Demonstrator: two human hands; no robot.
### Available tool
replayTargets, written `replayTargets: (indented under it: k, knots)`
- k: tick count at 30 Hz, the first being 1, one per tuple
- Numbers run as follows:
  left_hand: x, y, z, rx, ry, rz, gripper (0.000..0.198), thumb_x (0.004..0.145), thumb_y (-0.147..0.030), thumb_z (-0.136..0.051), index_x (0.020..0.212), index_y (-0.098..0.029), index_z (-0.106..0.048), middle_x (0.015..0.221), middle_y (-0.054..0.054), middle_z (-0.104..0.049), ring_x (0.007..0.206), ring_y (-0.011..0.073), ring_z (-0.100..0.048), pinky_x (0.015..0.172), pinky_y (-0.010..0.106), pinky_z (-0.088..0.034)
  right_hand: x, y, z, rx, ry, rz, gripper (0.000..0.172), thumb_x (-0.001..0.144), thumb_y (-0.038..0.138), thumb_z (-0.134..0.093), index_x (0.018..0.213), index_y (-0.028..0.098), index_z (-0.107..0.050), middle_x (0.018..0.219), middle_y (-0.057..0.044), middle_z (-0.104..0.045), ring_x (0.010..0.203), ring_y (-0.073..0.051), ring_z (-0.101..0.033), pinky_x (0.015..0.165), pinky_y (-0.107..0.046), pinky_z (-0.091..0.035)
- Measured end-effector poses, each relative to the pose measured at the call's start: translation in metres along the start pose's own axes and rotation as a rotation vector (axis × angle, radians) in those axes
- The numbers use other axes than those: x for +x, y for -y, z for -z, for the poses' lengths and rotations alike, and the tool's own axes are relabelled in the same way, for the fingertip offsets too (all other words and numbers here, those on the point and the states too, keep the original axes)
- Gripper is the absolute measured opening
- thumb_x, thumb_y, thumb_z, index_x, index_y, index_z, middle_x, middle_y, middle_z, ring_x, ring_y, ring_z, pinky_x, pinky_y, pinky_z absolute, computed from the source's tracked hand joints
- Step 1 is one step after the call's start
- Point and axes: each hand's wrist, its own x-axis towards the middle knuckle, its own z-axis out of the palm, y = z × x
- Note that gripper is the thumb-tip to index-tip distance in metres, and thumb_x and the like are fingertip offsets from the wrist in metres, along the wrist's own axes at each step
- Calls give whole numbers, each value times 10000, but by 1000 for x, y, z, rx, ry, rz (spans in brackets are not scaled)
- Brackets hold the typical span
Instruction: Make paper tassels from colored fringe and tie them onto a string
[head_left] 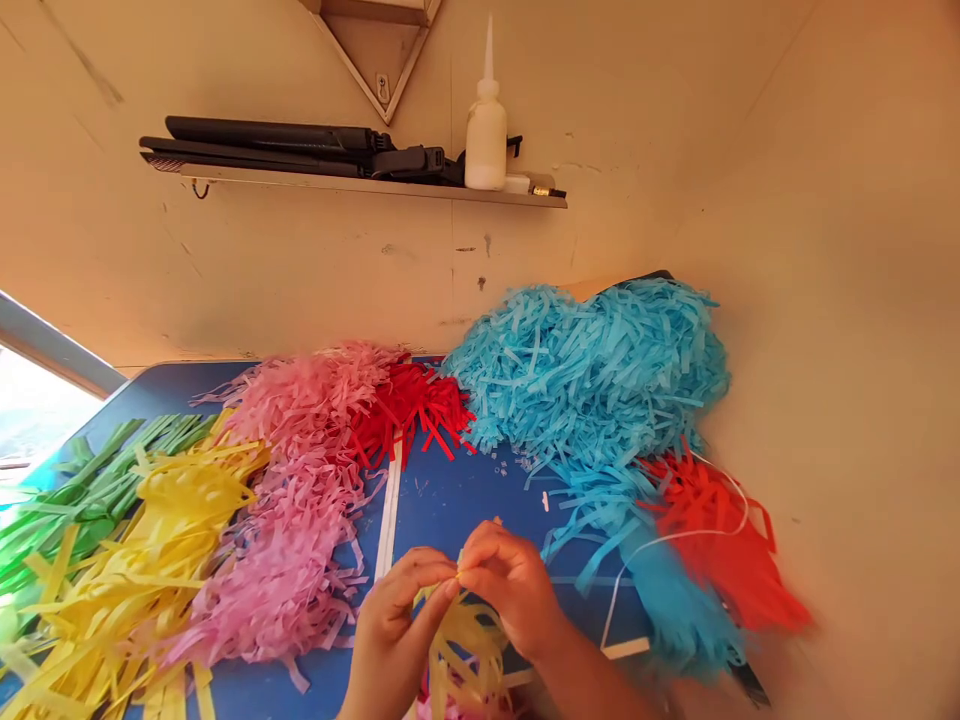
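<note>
My left hand (pixel 394 625) and my right hand (pixel 511 585) meet near the front middle of the blue table (pixel 442 500). Thumb and fingers of both are pinched together at the top of a pale yellow paper tassel (pixel 469 640). Its cut strips hang down below my fingers, with pink strips (pixel 450 690) showing behind and beneath them. The exact bit between my fingertips is small and partly covered. To the right of my right hand, a white cord (pixel 616 590) loops over blue and red fringe.
Pink fringe (pixel 300 520), yellow fringe (pixel 161 520) and green fringe (pixel 82 500) lie at left. Red fringe (pixel 409 410) is at the back, beside a large light-blue heap (pixel 592 360). More red fringe (pixel 720 530) lies at right. A wall shelf (pixel 375 186) holds a white nozzle bottle (pixel 487 140) and black tools (pixel 277 145).
</note>
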Motion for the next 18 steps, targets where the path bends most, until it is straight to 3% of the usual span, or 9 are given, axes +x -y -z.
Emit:
replayTargets:
  k: [4,6,8,11,14,18]
  knots:
    - [3,-1,8,-352,-183,358,248,784,-456,-727,816,-215,-679,821,33,-700,808,181,-661,741,266,-538,42,-25,38,-769,-174,-153,185,916,308,-547,977,215,-695,926,-46,-685,841,-195,-652,768,-291,-495]
    - [9,-4,9,-583,-182,530,303,753,-482,-750,813,-214,-622,700,-21,-632,632,122,-590,690,265,-530,64,-39,56,-912,-218,-198,141,881,234,-579,963,192,-685,1010,-89,-678,903,-228,-656,802,-318,-482]
    - [15,-5,6,-688,-160,604,366,710,-494,-785,772,-206,-569,598,-75,-513,486,59,-428,563,210,-466,79,-48,67,-965,-207,-221,92,842,166,-610,903,182,-677,1039,-110,-670,920,-241,-657,798,-321,-474]
    - [21,-2,0,-576,-188,569,445,672,-569,-784,759,-201,-549,565,-95,-414,471,53,-335,453,165,-329,83,-47,69,-1002,-165,-238,114,843,101,-582,796,172,-658,1012,-114,-669,901,-230,-662,768,-305,-470]
    - [22,5,-3,-348,-114,485,443,711,-615,-723,785,-194,-605,579,-74,-446,505,78,-394,478,187,-357,62,-30,57,-959,-82,-216,137,867,122,-571,779,180,-658,903,-67,-686,841,-198,-667,743,-280,-476]
    - [17,11,-6,-81,74,317,347,815,-534,-644,827,-194,-711,724,21,-635,621,145,-559,572,242,-455,16,-9,29,-433,27,-121,41,837,236,-656,856,213,-683,796,4,-689,734,-152,-650,690,-242,-500]
